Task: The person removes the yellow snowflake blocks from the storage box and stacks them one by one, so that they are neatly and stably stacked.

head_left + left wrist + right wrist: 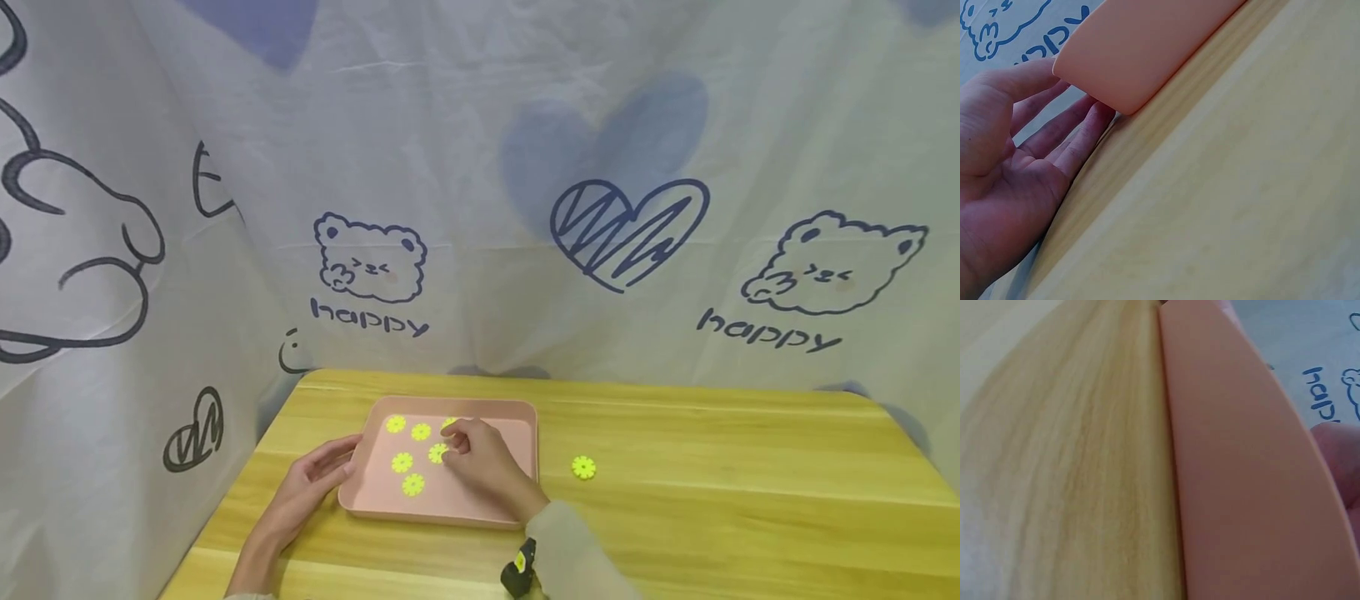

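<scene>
A shallow pink tray (pixel 480 521) stands on the wooden table, with several yellow-green flower-shaped discs, such as this lower disc (pixel 413 485), lying in it. My left hand (pixel 303 492) rests at the tray's left side. In the left wrist view, that hand's thumb touches the rim and its fairly straight fingers reach the lower wall. Over the tray's middle is my right hand (pixel 483 462), with bent fingers. Its thumb and index fingertips are apart beside a flower disc (pixel 437 453); whether they grip it is unclear. Another disc (pixel 448 423) is partly covered by the index finger.
One more flower disc (pixel 583 467) lies on the wooden table (pixel 720 500), right of the tray. Behind the table and along its left hangs a white cloth (pixel 480 167) printed with hearts and bears. A black device (pixel 518 570) sits at the right wrist.
</scene>
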The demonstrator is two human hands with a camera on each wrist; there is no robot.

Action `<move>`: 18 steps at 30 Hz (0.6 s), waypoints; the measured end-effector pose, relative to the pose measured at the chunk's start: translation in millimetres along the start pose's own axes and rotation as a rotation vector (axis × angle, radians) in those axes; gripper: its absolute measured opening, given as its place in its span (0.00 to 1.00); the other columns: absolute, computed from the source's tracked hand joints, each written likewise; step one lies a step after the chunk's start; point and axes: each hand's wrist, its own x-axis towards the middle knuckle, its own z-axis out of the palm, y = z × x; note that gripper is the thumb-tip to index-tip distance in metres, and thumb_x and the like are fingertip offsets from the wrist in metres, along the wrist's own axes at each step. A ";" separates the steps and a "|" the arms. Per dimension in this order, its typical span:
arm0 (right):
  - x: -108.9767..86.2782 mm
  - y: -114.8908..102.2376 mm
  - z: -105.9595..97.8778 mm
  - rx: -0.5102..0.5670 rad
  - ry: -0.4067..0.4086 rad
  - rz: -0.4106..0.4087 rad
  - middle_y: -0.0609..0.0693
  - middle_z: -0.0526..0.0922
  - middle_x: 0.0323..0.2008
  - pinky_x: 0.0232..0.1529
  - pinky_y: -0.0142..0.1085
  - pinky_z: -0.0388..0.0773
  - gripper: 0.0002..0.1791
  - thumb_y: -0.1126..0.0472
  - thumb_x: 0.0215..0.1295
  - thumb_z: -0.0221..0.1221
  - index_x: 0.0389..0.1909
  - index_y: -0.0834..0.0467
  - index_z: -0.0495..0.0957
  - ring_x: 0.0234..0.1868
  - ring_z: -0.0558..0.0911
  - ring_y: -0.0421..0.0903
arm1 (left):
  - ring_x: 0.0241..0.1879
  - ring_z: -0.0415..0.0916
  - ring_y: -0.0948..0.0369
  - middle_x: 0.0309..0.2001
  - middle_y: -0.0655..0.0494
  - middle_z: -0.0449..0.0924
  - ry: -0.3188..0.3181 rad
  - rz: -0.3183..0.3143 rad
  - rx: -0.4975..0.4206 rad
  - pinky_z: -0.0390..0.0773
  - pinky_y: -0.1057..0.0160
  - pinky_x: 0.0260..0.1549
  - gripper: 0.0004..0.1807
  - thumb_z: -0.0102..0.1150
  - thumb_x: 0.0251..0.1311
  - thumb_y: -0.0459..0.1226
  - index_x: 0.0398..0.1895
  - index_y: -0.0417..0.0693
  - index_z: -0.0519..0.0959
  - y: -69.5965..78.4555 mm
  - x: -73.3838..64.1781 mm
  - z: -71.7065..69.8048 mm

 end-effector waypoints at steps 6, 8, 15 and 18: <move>1.6 -1.4 7.0 -0.142 -0.009 -0.001 0.47 0.75 0.33 0.38 0.34 0.72 0.16 0.63 0.61 0.70 0.50 0.62 0.85 0.34 0.71 0.42 | 0.62 0.74 0.71 0.73 0.37 0.67 0.000 0.005 -0.003 0.74 0.72 0.60 0.29 0.60 0.73 0.37 0.72 0.35 0.68 0.7 0.4 0.1; 1.7 -2.5 8.5 -0.180 -0.004 0.000 0.46 0.73 0.32 0.37 0.33 0.72 0.15 0.63 0.61 0.70 0.49 0.61 0.86 0.33 0.70 0.41 | 0.62 0.74 0.70 0.72 0.37 0.67 -0.002 0.010 -0.002 0.74 0.71 0.60 0.28 0.60 0.73 0.37 0.72 0.35 0.68 0.3 1.0 -0.3; 1.7 -1.8 12.2 -0.186 0.007 0.026 0.46 0.74 0.33 0.39 0.35 0.74 0.12 0.65 0.59 0.70 0.45 0.57 0.85 0.35 0.72 0.41 | 0.63 0.75 0.67 0.72 0.38 0.67 -0.003 0.000 -0.012 0.75 0.70 0.60 0.28 0.60 0.73 0.37 0.72 0.36 0.69 -1.9 2.1 -0.5; 2.5 -0.3 13.0 -0.176 0.002 0.025 0.46 0.74 0.32 0.38 0.35 0.72 0.13 0.67 0.59 0.69 0.44 0.53 0.83 0.35 0.71 0.42 | 0.63 0.75 0.67 0.72 0.38 0.68 0.004 -0.003 -0.014 0.76 0.69 0.60 0.28 0.61 0.73 0.37 0.72 0.36 0.69 -1.7 1.8 -1.1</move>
